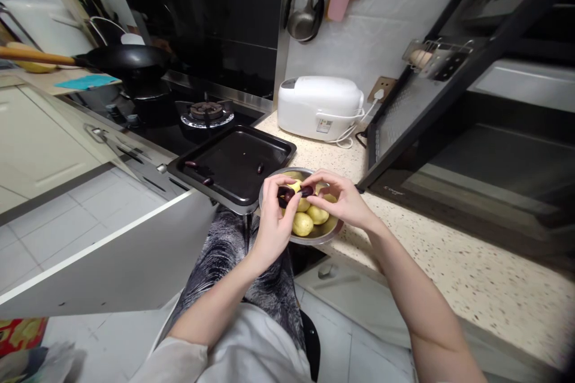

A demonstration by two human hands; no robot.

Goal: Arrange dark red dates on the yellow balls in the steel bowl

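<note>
Above a metal bowl (333,232) of yellow potatoes (302,224), my left hand (277,215) is closed on a dark purple piece (286,194). My right hand (336,196) pinches another dark purple piece (306,191) close beside it. The two hands nearly meet at the fingertips; whether the dark pieces are joined cannot be made out. Left of the bowl is a black baking tray (229,158) with small dark purple pieces lying on it, one (260,168) to the right and others (207,181) near its left edge.
A white appliance (318,107) stands on the speckled counter (485,275) behind the bowl. To the left are a gas burner (206,112) and a black wok (130,59). A large black oven (485,167) stands at the right. An open cabinet door (117,257) juts out below.
</note>
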